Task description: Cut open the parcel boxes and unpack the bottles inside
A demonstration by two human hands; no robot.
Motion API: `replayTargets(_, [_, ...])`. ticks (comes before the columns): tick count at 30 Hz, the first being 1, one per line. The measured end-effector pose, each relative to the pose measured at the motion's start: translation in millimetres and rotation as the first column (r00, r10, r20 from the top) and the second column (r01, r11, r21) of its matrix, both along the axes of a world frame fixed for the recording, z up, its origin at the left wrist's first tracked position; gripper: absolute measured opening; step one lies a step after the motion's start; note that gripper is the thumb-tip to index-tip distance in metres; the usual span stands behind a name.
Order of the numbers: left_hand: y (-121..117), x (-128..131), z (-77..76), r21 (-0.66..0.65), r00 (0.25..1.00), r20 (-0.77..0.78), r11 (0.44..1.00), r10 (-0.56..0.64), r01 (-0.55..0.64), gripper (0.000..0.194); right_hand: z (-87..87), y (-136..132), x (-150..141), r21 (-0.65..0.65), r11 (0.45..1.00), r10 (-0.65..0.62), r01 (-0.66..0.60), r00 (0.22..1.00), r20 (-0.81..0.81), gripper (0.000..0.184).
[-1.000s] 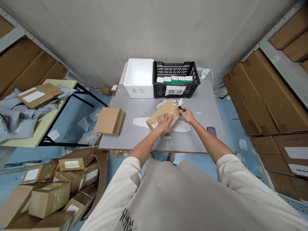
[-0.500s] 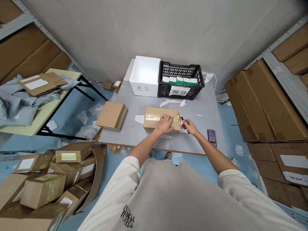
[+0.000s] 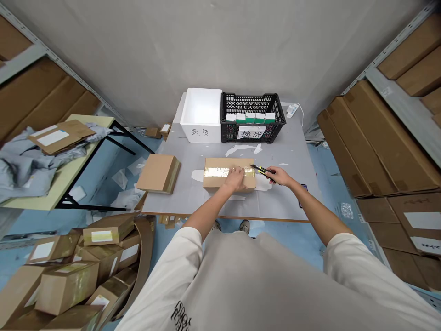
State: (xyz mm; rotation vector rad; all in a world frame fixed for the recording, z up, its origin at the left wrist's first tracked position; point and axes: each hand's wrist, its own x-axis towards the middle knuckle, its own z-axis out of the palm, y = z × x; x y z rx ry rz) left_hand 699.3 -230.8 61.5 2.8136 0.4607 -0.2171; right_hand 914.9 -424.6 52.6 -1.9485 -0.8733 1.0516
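A storeroom is seen from above, with flat brown cartons (image 3: pixel 389 142) stacked on metal shelving (image 3: pixel 403 89) at the right of the frame. A heap of taped cartons (image 3: pixel 65 285) lies on the floor at the lower left, and a pale folding table (image 3: pixel 101 121) stands at the upper left.

A grey tabletop (image 3: pixel 289 197) fills the centre. A white foam box (image 3: pixel 200 115) and a black plastic crate (image 3: pixel 253 99) are placed side by side along its far edge, and small white-and-green boxes (image 3: pixel 250 118) are lined up in the crate. A closed carton (image 3: pixel 158 174) is set on the left part of the tabletop.

Near the front edge, at the centre of the frame, lies a cardboard box (image 3: pixel 229 168), crossed by a glossy band of tape (image 3: pixel 223 172). The left hand (image 3: pixel 235 178) is laid open on it, fingers spread on the tape, apparently pressing the box down to keep it steady. The right hand (image 3: pixel 280 175) is closed firmly around the handle of a yellow-and-black utility knife (image 3: pixel 262 171), and the blade is angled toward the box's right end, so the tool appears to be held ready for close work at the tape.
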Motion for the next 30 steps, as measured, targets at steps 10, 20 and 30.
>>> replayTargets(10, [0,-1,0.2,0.045,0.999,0.036,0.998,-0.037,0.036,0.080,0.6,24,51,-0.233,0.907,0.421,-0.351,0.782,0.460,0.032])
replayTargets(20, [-1,-4,-4.3,0.050,0.998,0.063,0.998,-0.029,0.026,0.080,2.7,13,42,-0.204,0.898,0.427,-0.390,0.884,0.190,0.043])
replayTargets(30, [5,-9,-9.7,-0.099,0.978,0.210,0.995,0.014,0.007,0.080,1.6,-30,32,-0.112,0.972,0.189,-0.204,0.974,-0.128,0.043])
